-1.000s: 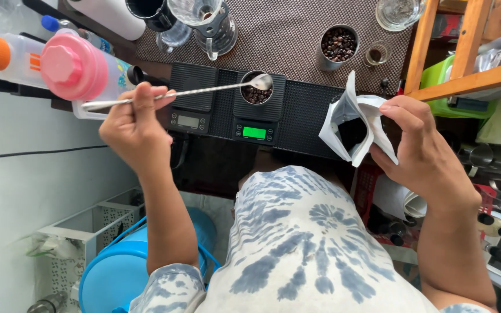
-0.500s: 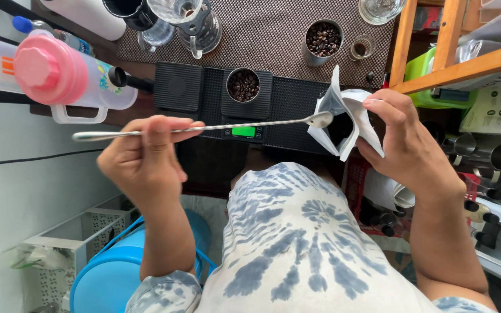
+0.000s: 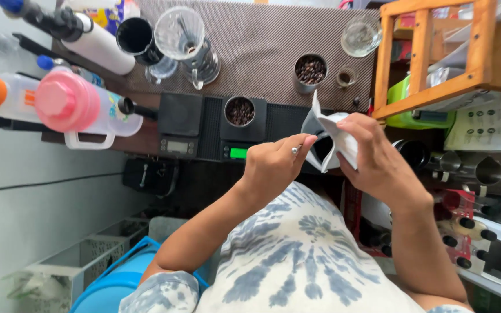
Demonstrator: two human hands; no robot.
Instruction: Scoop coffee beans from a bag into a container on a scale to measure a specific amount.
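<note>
Now, our stage: we judge we are partway through a weighing job, since the small dark cup point(image 3: 240, 110) on the black scale point(image 3: 244, 128) already holds a layer of coffee beans, and the spoon is down in the bag.
Left hand: our left hand point(image 3: 273, 168) is closed in a loose fist around the thin metal handle of a spoon point(image 3: 294, 150); only a short stub of the handle shows above the knuckles, and the bowl is hidden inside the bag.
Right hand: our right hand point(image 3: 378, 153) is curled around the white bag point(image 3: 331, 139), fingers wrapped over its far side, holding the mouth spread open and tilted toward the left hand.
Bag and hands: the bag sits between our two hands, touching both, just in front of our chest and near the edge of the scale.
Cup and hands: the cup stands just beyond our left hand, apart from it, on the scale's platform above a lit green display.
Done, as we read it: some beans are in the cup.
Left, as we read it: whether the cup holds enough we cannot tell.
Nearby: a second scale point(image 3: 180, 124) stands empty beside the first, a metal tin of beans point(image 3: 310, 71) sits further back, and a pink-lidded bottle point(image 3: 79, 110) lies to the left.
</note>
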